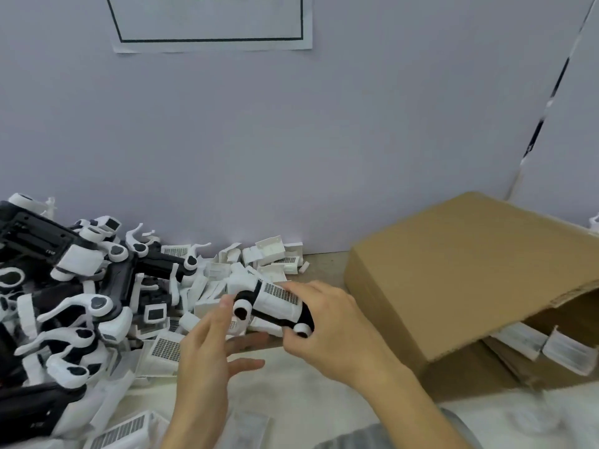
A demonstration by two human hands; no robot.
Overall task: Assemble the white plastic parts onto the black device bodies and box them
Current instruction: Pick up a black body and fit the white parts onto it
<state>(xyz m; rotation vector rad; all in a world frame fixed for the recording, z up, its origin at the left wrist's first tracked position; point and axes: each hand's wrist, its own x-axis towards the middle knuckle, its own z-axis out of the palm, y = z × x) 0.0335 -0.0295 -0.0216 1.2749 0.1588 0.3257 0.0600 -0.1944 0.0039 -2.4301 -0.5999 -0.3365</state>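
Brown corrugated cardboard box at the worktop's right edge, flap raised; white sheet on the back wall, lettering cut off and unreadable. Heaped black device bodies and loose white plastic parts along left and back edges. Near the middle, black-and-white device with grille-patterned panel gripped in curled right hand; left hand just beside, fingers relaxed, one fingertip at its round end.

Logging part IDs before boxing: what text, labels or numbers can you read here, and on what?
Paper sign on the wall: large dark letters cut off by the frame's top edge, unreadable.
Black device body in the left pile: small pale marking, too blurred to read.
Cardboard box: no print visible.
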